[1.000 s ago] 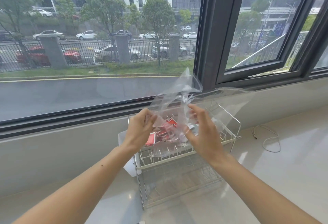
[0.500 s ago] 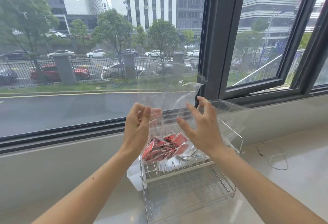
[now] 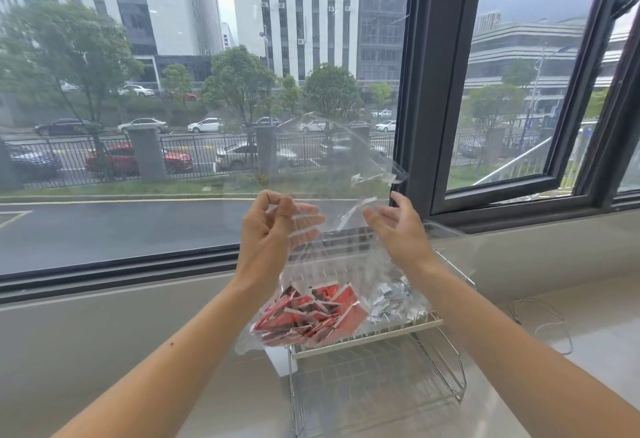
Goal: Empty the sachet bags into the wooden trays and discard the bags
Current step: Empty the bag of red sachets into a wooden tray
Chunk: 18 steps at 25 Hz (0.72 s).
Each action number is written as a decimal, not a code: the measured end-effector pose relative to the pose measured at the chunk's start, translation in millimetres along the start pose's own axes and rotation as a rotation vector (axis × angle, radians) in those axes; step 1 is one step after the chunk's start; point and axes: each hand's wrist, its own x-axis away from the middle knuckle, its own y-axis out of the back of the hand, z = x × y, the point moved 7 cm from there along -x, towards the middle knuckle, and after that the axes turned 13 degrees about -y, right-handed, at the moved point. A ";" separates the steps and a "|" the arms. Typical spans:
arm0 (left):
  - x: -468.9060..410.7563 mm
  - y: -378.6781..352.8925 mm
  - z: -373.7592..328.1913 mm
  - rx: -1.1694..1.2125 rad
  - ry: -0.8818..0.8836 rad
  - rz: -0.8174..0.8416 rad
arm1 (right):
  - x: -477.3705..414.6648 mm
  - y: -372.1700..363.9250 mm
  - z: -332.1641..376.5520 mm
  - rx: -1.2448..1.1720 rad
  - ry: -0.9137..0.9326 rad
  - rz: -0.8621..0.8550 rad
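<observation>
1. Your left hand [image 3: 266,229] is raised in front of the window [image 3: 415,91]. Its thumb and curled fingers pinch the upper part of the clear plastic bag [image 3: 332,174].
2. Your right hand [image 3: 398,226] is just beside the torn top edge of the bag. Its fingers are loosely spread and half straight, with the palm turned to the left. If they touch the film, I cannot tell.
3. The bag hangs down between your two hands. The red sachets [image 3: 311,309] lie in a heap at its bottom.
4. The bottom of the bag rests over the left part of the upper tier of the wire rack [image 3: 381,385].
5. The silver sachets [image 3: 398,302] lie on the same tier, just to the right of the red ones.
6. The rack stands on the counter [image 3: 606,351], and a white cable [image 3: 567,333] lies to the right of it.
</observation>
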 end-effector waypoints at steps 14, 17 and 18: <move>51.2 99.7 -34.6 -0.142 0.051 -0.211 | 46.3 -38.6 13.6 -0.212 0.063 0.168; 69.0 134.6 -49.6 -0.190 0.061 -0.225 | 70.4 -66.2 16.0 -0.190 0.058 0.211; 74.9 147.8 -55.5 -0.209 0.064 -0.232 | 79.7 -75.7 19.5 -0.186 0.058 0.226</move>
